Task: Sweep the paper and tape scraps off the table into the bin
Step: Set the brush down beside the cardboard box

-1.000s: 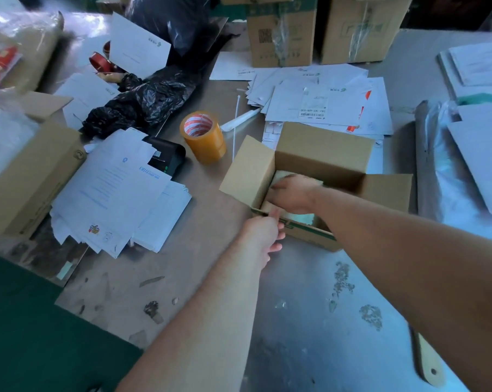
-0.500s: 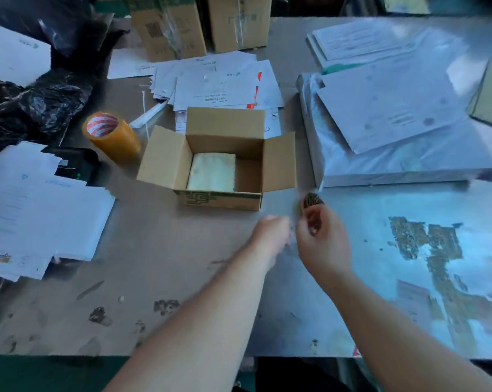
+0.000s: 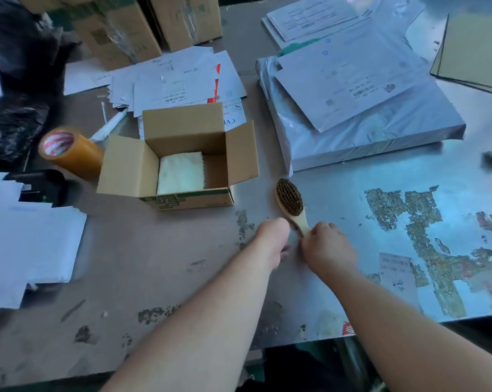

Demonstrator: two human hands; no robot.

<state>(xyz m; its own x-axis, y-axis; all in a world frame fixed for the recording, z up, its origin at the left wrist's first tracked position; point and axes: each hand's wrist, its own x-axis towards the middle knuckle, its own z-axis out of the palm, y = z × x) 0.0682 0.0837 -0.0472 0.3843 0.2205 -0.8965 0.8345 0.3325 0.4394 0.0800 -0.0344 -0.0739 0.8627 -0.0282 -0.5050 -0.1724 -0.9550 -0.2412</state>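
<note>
— How do the arms lie?
— Both are bare and stretched forward. The left forearm (image 3: pixel 211 312) comes up from the lower left and the right forearm (image 3: pixel 403 329) from the lower right. They converge, so the hands sit just beside each other.
— And the right hand (image 3: pixel 328 247)?
— Its back faces up. The fingers curl round the handle end of the oval, pale wooden brush with dark bristles (image 3: pixel 290 200), which points away from the person, bristles up.
— The left hand (image 3: pixel 271 239)?
— Knuckles forward, back up, fingers tucked under, just beside the handle. It is blurred, so I cannot tell whether it touches the brush or holds anything.
</note>
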